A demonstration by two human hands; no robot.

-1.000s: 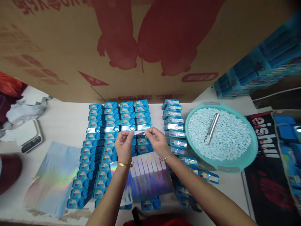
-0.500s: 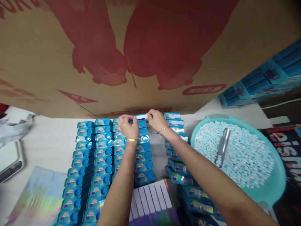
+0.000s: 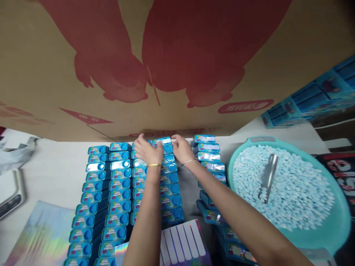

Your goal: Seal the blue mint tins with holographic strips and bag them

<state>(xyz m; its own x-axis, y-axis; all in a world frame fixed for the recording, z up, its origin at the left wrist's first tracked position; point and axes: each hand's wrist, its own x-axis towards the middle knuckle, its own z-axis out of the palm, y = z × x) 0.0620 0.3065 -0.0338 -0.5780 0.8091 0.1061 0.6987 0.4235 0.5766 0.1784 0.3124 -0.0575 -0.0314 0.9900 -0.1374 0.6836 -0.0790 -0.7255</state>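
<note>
At the far end of the third and fourth rows of blue tins (image 3: 119, 194), my left hand (image 3: 149, 150) rests with its fingers apart, thumb beside the far tin. That tin (image 3: 162, 141) carries a shiny strip label on its top. Just to its right is my right hand (image 3: 182, 148), its fingers bent around the tin's right end and label edge; whether they press on anything is hard to see. A sheet of white strip labels (image 3: 184, 242) lies near my forearms. Tins in the right-hand row (image 3: 208, 157) bear similar strips.
A teal basin (image 3: 342, 218) of pale blue pieces with a metal scoop (image 3: 269, 177) stands at the right. A large cardboard box (image 3: 166, 118) rises behind the tins. An iridescent sheet (image 3: 41, 232) and a white scale (image 3: 9, 190) lie at the left.
The strip that was stretched between my hands now lies on the far tin. My left fingers have spread, and my right hand has come down beside the tin.
</note>
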